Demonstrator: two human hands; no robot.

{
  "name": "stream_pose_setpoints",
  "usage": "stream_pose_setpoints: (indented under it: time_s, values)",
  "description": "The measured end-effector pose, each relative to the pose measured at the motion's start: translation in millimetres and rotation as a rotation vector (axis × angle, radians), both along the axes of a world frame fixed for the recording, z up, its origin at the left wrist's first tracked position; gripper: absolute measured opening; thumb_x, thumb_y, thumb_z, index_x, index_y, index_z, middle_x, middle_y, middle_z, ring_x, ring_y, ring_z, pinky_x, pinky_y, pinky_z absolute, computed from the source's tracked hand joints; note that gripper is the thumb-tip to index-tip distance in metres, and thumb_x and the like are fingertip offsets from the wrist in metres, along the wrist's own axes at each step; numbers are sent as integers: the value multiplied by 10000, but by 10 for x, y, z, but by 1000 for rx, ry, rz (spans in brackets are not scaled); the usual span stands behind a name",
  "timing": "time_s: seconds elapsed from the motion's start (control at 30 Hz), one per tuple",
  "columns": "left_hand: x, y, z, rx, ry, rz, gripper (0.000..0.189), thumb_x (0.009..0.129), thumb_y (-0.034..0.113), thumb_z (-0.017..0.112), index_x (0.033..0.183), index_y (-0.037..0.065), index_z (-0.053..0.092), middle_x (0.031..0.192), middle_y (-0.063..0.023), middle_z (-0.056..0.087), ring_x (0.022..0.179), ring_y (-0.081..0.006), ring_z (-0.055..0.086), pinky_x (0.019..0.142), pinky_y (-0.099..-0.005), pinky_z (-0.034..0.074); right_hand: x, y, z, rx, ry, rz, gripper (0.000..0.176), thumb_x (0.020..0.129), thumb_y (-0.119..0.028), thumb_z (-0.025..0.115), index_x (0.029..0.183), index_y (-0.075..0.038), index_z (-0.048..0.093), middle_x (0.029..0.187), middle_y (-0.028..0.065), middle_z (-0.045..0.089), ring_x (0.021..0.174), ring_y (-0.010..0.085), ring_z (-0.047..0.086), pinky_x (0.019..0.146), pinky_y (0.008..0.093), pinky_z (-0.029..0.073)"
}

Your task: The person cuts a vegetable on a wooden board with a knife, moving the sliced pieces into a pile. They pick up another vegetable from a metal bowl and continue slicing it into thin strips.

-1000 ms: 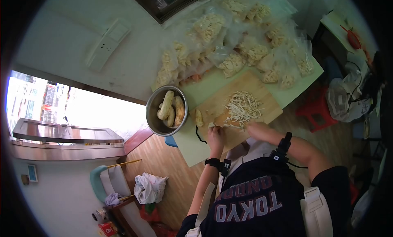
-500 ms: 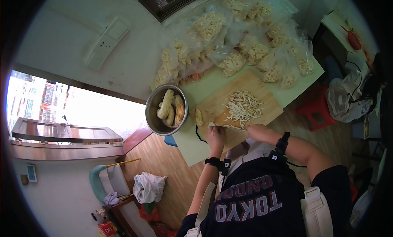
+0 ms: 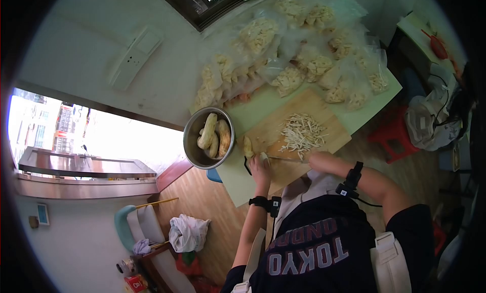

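From my remote head view, the left hand (image 3: 259,170) pinches a pale piece (image 3: 264,156) at its fingertips over the cutting board (image 3: 273,122). The right hand (image 3: 319,162) appears curled round a knife (image 3: 286,159), though its handle is hidden; the blade spans the gap between both hands' fingers. Cut strips (image 3: 302,131) lie just beyond the right fingers; another piece (image 3: 247,147) lies beside the left fingertips, with a metal bowl (image 3: 190,136) of roots (image 3: 207,132) farther left of them.
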State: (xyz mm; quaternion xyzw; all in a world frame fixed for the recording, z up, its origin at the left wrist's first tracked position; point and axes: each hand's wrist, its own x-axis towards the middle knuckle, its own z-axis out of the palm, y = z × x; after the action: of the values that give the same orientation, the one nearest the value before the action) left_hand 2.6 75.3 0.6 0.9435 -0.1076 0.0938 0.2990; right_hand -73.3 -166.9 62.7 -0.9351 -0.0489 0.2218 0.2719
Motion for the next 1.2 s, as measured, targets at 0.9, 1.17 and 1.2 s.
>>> stream_pose_setpoints:
  time_s: [0.9,1.17,1.2]
  values:
    - [-16,-80,211,-1035,1133,233,250,832,157,585,924,-71,538,795,-150,615,583,-225,635,516,-302,546,98,0,-141,30,-69,-171,244,806,-238,510,787,0,561,742,209,592,723,371,587,656,468,463]
    - [121,-324,235,-189,228,-256,160,788,142,597,834,-7,634,785,-166,627,642,-273,617,575,-348,490,62,108,-123,-14,-159,-77,195,796,-144,476,838,38,530,733,198,600,681,371,595,627,454,476]
    - [84,-424,362,-179,404,-238,176,748,68,581,910,16,626,894,-181,602,803,-343,575,707,-386,468,71,138,-77,-41,-99,-72,188,792,-122,465,855,46,521,738,203,601,696,367,600,627,451,479]
